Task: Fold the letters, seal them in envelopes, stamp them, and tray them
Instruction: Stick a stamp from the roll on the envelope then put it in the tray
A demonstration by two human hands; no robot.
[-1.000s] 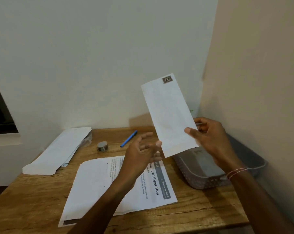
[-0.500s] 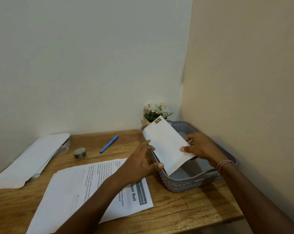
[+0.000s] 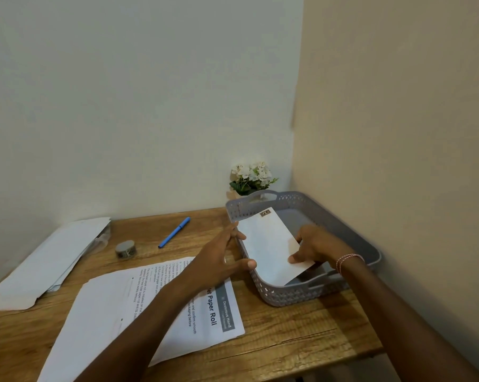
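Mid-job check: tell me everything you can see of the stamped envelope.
The envelope is long, white paper, with a small brown stamp at its far corner. It slants into the grey perforated tray, near end lowest. The right hand pinches its right edge; the open left hand touches its left edge.

We see the stamped white envelope tilted inside the grey tray; printed letters lie left of it.

We see a wooden table carrying envelopes, a roll, a pen, letters, a tray and flowers
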